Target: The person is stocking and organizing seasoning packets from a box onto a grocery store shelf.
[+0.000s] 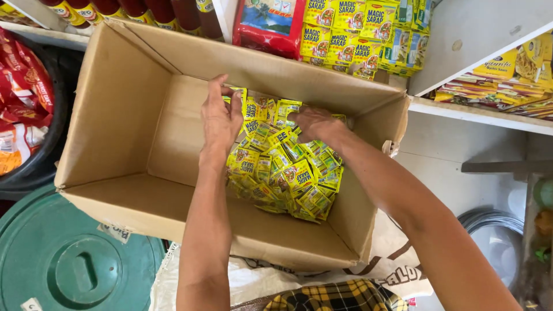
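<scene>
Cardboard box [132, 138]: open-topped, brown, flaps raised, resting on a green bin lid [69, 259] and a white printed sack [271, 276].

Seasoning sachets [288, 173]: small yellow packets with red and green print, heaped loose in the right half of the box; the left half of the box floor shows bare cardboard.

Left hand [222, 118]: inside the box at the upper left edge of the heap, fingers partly curled, thumb and forefinger pinching the top of one yellow sachet.

Right hand [314, 122]: at the upper right of the heap, near the far wall of the box, fingers bent down among the sachets; whether its grip has closed on any packet cannot be told.

Surroundings: hanging strips of yellow sachets [351, 34] above the box; red-capped bottles [144, 11] on a shelf at upper left; red snack bags [23, 98] at far left; yellow packets on a white shelf [484, 112] at right.
</scene>
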